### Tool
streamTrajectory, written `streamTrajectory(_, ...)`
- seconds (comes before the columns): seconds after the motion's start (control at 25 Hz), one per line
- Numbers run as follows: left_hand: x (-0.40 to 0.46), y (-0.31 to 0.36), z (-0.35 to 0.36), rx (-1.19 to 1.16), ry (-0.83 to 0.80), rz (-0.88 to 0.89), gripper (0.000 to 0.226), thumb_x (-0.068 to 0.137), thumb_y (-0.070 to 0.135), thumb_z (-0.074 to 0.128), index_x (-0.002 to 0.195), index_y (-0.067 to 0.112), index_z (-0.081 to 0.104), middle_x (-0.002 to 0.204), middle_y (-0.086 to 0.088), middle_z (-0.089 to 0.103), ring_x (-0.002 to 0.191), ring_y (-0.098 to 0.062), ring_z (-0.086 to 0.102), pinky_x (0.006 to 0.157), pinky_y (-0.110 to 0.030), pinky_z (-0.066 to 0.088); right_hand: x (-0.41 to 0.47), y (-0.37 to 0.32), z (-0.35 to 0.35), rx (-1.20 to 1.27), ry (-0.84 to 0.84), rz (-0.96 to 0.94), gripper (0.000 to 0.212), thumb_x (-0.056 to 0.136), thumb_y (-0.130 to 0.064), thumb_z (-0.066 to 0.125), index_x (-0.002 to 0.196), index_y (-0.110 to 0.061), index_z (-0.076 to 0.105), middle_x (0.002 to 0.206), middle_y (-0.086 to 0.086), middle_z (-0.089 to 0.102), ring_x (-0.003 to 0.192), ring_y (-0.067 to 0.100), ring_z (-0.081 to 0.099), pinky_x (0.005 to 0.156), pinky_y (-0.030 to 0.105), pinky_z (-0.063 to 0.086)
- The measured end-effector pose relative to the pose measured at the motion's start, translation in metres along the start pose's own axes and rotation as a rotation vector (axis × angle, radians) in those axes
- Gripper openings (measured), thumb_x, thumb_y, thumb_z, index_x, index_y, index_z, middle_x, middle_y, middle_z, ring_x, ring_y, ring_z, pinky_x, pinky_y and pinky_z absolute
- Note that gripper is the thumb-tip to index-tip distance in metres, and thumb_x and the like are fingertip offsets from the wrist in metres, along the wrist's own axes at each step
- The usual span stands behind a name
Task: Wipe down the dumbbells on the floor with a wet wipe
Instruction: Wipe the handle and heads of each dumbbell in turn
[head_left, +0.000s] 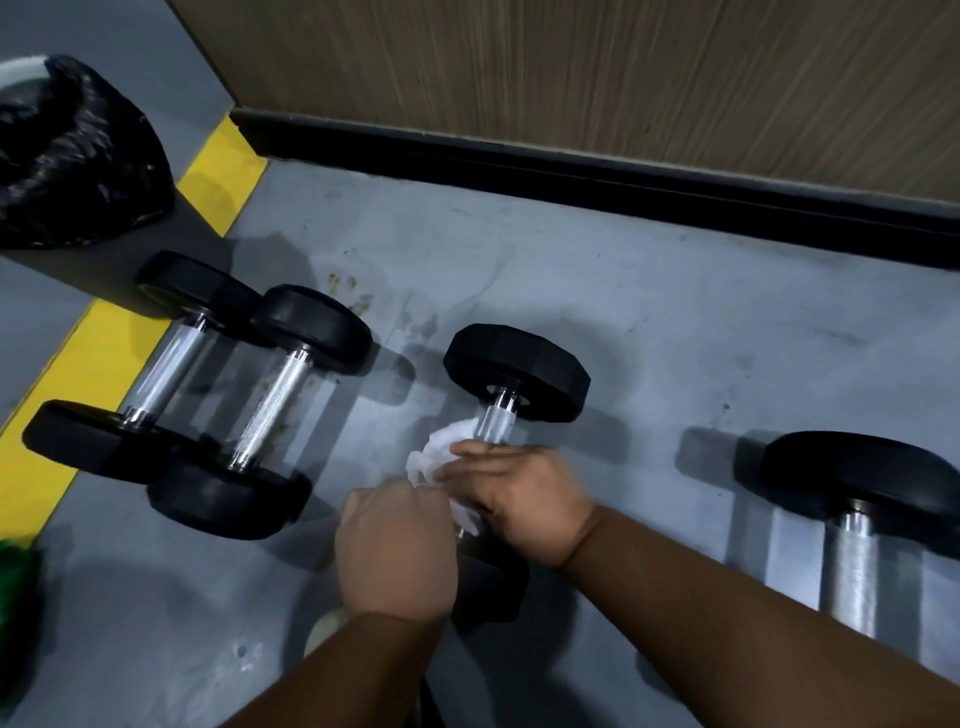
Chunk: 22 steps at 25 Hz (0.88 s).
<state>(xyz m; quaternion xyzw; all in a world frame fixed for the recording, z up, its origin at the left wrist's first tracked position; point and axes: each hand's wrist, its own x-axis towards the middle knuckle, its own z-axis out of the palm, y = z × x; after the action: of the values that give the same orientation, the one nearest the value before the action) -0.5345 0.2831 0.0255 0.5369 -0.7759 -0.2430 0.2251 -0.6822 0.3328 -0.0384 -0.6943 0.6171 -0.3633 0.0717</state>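
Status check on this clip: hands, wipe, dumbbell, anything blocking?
Both hands, left hand and right hand, on white wipe around middle dumbbell handle. Three other dumbbells alongside, nothing blocking.

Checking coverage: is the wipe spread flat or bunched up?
Bunched: the wipe is crumpled around the dumbbell handle between both hands.

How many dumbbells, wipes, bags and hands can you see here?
Black-ended dumbbells with silver metal handles: 4
Crumpled white wet wipe: 1
Shiny black plastic bag: 1
Bare hands: 2, left hand, right hand
Total: 8
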Motion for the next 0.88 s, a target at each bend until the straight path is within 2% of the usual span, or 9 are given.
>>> streamTrajectory(0.12,0.001,-0.005,0.001,0.01,-0.009,0.001,0.036,0.082,0.039,0.041,0.05,0.025,0.03,0.051,0.006,0.04,0.067,-0.027,0.05,0.06,-0.048,0.048,-0.002,-0.001,0.005,0.038,-0.133,-0.031,0.042,0.084,-0.013,0.077,0.125,-0.02,0.071,0.132,-0.006,0.068,0.128,0.021,0.061,0.104,0.032,0.052)
streamTrajectory(0.2,0.001,-0.004,0.001,-0.001,-0.011,0.002,0.037,0.081,0.039,0.041,0.05,0.025,0.027,0.05,0.004,0.04,0.067,-0.028,0.049,0.06,-0.049,0.048,0.006,0.006,-0.002,0.028,-0.2,-0.057,0.036,0.087,-0.018,0.069,0.123,-0.02,0.072,0.13,-0.005,0.069,0.128,0.019,0.06,0.101,0.032,0.054)
streamTrajectory(0.28,0.001,-0.002,0.0,-0.015,-0.011,0.008,0.037,0.08,0.04,0.04,0.05,0.026,0.024,0.049,0.006,0.036,0.067,-0.029,0.048,0.06,-0.047,0.048,0.01,0.021,-0.01,-0.025,-0.128,-0.018,0.028,0.088,-0.02,0.065,0.114,-0.018,0.076,0.121,-0.003,0.073,0.123,0.019,0.063,0.094,0.034,0.057)
streamTrajectory(0.4,0.001,0.0,-0.001,-0.008,-0.025,-0.008,0.038,0.079,0.041,0.039,0.05,0.023,0.022,0.049,0.005,0.034,0.069,-0.03,0.048,0.06,-0.046,0.047,-0.005,0.025,-0.003,0.027,-0.005,0.137,0.035,0.086,-0.01,0.063,0.119,-0.017,0.074,0.129,-0.003,0.07,0.133,0.02,0.057,0.096,0.038,0.057)
streamTrajectory(0.52,0.0,0.002,-0.002,-0.014,-0.028,-0.041,0.043,0.084,0.037,0.048,0.048,0.024,0.028,0.05,0.006,0.04,0.07,-0.029,0.05,0.062,-0.044,0.048,-0.025,0.006,0.009,0.096,-0.081,0.055,0.037,0.095,-0.016,0.054,0.129,-0.019,0.069,0.138,-0.007,0.064,0.143,0.019,0.045,0.103,0.038,0.053)
streamTrajectory(0.64,-0.001,0.004,0.0,-0.033,-0.018,-0.086,0.052,0.09,0.02,0.062,0.046,0.023,0.033,0.053,0.006,0.044,0.069,-0.027,0.052,0.063,-0.043,0.047,-0.017,0.017,0.006,0.154,-0.075,0.043,0.031,0.1,-0.017,0.057,0.127,-0.016,0.07,0.132,-0.005,0.068,0.139,0.018,0.049,0.105,0.038,0.05)
streamTrajectory(0.8,0.001,0.004,-0.002,-0.022,-0.012,-0.064,0.041,0.075,0.042,0.041,0.047,0.013,0.035,0.053,0.005,0.041,0.066,-0.028,0.051,0.063,-0.045,0.049,-0.002,0.029,0.002,0.204,0.042,0.288,0.029,0.102,-0.031,0.054,0.119,-0.017,0.074,0.132,-0.007,0.068,0.143,0.012,0.044,0.111,0.035,0.046)
streamTrajectory(0.88,0.001,0.001,0.0,-0.023,-0.004,-0.041,0.04,0.074,0.044,0.039,0.047,0.016,0.031,0.051,0.004,0.039,0.067,-0.029,0.051,0.062,-0.044,0.048,-0.01,0.012,0.009,0.194,0.063,0.269,0.022,0.101,-0.031,0.061,0.11,-0.017,0.076,0.129,-0.006,0.069,0.145,0.015,0.043,0.112,0.032,0.044)
